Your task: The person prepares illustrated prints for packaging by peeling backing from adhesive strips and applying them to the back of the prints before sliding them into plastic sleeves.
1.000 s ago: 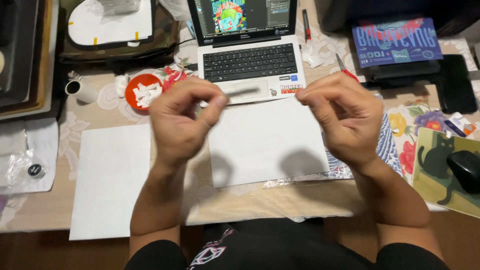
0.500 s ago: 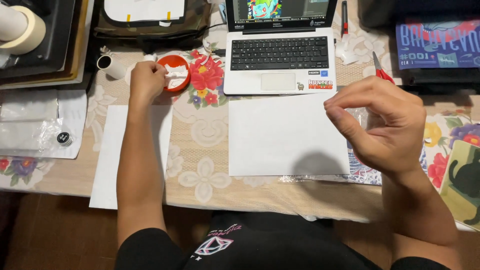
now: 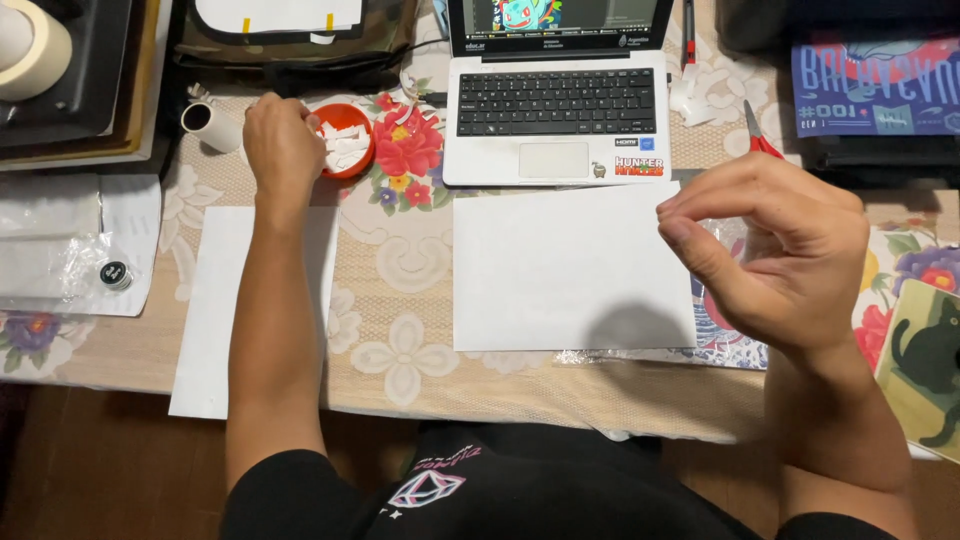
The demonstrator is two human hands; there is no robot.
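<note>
Our left hand (image 3: 283, 140) reached into the red bowl (image 3: 345, 140) of white scraps, grip hidden; our right hand (image 3: 775, 255) hovered pinched over the blank sheet (image 3: 560, 270), apparently empty.

My view: both forearms bare, no watch/rings visible. Left hand (image 3: 283, 140) & right hand (image 3: 775, 260) ungloved. Black short-sleeve cotton tee (image 3: 520, 490) w/ pink-white geometric chest print.
</note>
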